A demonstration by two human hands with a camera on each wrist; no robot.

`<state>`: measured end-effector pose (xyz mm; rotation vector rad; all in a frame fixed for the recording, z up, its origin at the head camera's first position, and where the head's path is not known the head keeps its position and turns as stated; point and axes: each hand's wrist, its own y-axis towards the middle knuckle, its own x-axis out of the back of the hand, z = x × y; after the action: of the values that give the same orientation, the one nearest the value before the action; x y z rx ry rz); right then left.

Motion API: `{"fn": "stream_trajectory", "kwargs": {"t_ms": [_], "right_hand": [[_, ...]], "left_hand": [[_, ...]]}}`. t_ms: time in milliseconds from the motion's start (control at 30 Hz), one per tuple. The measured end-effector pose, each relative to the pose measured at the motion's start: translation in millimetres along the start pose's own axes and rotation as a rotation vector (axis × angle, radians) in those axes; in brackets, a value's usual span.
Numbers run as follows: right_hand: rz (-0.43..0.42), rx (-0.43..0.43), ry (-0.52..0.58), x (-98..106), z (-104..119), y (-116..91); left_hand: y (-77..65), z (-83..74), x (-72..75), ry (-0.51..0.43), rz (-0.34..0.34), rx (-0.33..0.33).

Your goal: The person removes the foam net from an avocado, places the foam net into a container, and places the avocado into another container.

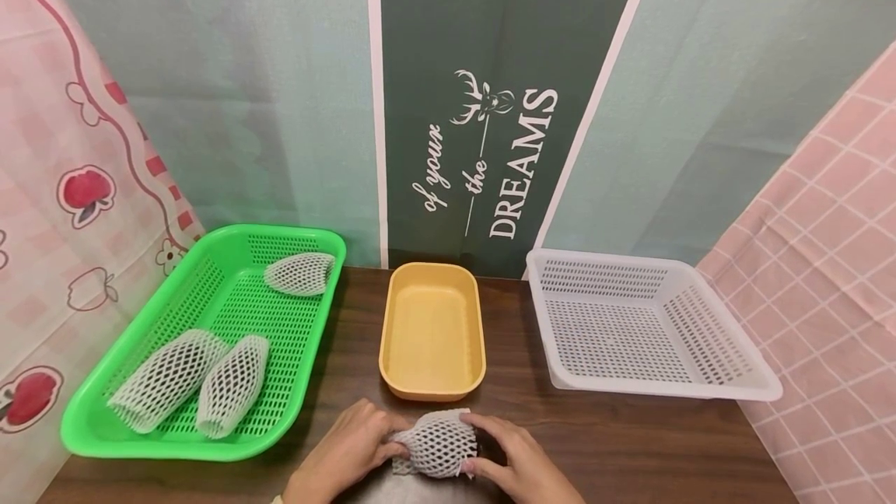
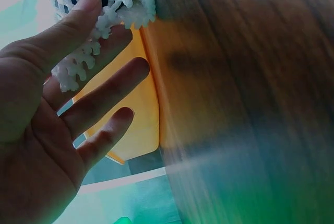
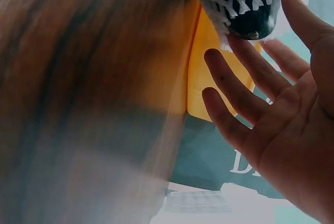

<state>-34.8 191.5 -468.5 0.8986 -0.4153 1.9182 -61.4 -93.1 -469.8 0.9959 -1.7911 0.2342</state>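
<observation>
In front of the yellow tray, a white foam fruit net (image 1: 442,446) is stretched round a dark, smooth, rounded item. The item's blackish-green end (image 3: 254,25) sticks out of the net on the right side; its exact kind I cannot tell. My left hand (image 1: 355,439) pinches the gathered left end of the net between thumb and index finger, the other fingers spread loosely. At the opposite end, my right hand (image 1: 514,456) pinches the net's edge with thumb and forefinger beside the exposed dark end. Both hands are low over the brown table.
A green basket (image 1: 327,309) on the left holds three netted dark items, including one foam-netted piece (image 1: 301,274) at its back. The yellow tray (image 1: 434,333) stands in the middle, a white basket (image 1: 630,325) on the right. Curtains hang behind the wood-grain table (image 1: 630,442).
</observation>
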Motion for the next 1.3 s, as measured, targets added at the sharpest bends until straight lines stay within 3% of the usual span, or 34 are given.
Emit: {"fn": "stream_trajectory", "kwargs": {"t_ms": [167, 400, 767, 1100, 1300], "right_hand": [[0.014, -0.091, 0.102, -3, -1, 1], [0.015, -0.129, 0.101, -4, -2, 2], [0.016, -0.07, -0.01, -7, 1, 9], [0.006, -0.056, -0.042, -8, 1, 10], [-0.019, -0.057, -0.031, -9, -1, 9]], "left_hand": [[0.0, 0.2, -0.7, 0.022, -0.027, -0.014], [1.1, -1.2, -1.1, 0.04, -0.028, -0.016], [3.2, -3.7, -6.2, 0.118, -0.085, -0.061], [3.0, -4.0, -7.8, 0.113, -0.053, -0.03], [1.7, -2.9, -7.1, 0.117, -0.062, -0.043]]}}
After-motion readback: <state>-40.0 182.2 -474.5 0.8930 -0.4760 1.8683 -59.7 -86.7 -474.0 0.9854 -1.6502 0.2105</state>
